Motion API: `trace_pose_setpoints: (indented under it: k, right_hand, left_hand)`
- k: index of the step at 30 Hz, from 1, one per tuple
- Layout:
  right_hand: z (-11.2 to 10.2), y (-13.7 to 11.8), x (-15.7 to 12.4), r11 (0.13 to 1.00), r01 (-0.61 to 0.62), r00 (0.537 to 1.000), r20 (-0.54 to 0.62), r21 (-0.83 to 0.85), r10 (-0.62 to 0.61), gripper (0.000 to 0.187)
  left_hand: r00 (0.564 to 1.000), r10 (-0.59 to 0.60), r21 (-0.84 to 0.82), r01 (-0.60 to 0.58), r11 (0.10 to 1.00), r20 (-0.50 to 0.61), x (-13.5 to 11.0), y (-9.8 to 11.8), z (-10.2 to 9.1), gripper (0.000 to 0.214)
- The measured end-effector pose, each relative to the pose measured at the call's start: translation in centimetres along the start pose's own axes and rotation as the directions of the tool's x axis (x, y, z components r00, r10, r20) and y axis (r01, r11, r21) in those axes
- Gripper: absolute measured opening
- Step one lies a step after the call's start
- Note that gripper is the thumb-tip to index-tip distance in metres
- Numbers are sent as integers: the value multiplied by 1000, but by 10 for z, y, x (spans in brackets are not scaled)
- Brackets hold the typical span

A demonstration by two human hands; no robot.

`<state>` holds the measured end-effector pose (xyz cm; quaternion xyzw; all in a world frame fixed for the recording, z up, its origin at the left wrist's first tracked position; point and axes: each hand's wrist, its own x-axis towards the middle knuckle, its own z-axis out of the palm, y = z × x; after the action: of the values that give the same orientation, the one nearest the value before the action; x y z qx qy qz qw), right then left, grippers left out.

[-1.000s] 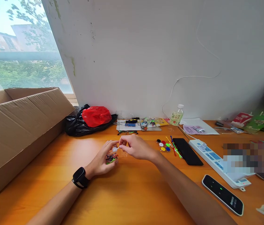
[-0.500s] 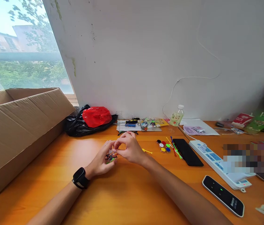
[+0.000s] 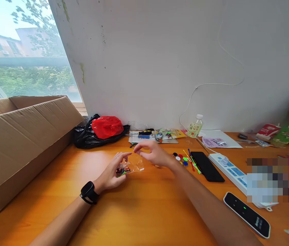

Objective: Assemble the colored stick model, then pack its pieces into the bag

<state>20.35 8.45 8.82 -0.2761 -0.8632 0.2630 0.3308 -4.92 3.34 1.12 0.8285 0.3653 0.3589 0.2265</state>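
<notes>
My left hand (image 3: 112,173), with a black watch (image 3: 89,192) on its wrist, is closed around one side of a clear plastic bag (image 3: 136,164). Small dark, orange and green parts (image 3: 123,170) show inside it, close to the thumb. The bag's loose end spreads to the right over the table. My right hand (image 3: 154,152) hovers just above and right of that end, fingers bent and slightly apart, with nothing visible in them. Beyond its wrist lie several coloured discs (image 3: 178,158) and thin coloured sticks (image 3: 193,160).
A cardboard box (image 3: 29,147) fills the left side. Behind are black and red plastic bags (image 3: 107,127), screwdrivers (image 3: 144,132) and a bottle (image 3: 195,126). A black phone-like slab (image 3: 207,166), a power strip (image 3: 233,171) and a white-edged device (image 3: 247,214) lie right. Another person's hand is blurred out there.
My right hand has let go of the clear bag and moved right and slightly up. The bag's loose end now shows spread out. My left hand stays in place.
</notes>
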Motion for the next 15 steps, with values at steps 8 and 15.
trace_pose_setpoints:
  k: [8, 15]
  right_hand:
    - [-59, 56, -27, 760, -456, 712, 322, -462, 623, 28]
    - [-57, 78, -32, 730, -518, 620, 392, -446, 679, 22]
  left_hand:
    - [1000, -18, 36, 18, 999, 0, -2, -1, 0, 78]
    - [1000, -15, 60, 16, 998, -9, -1, 0, -1, 75]
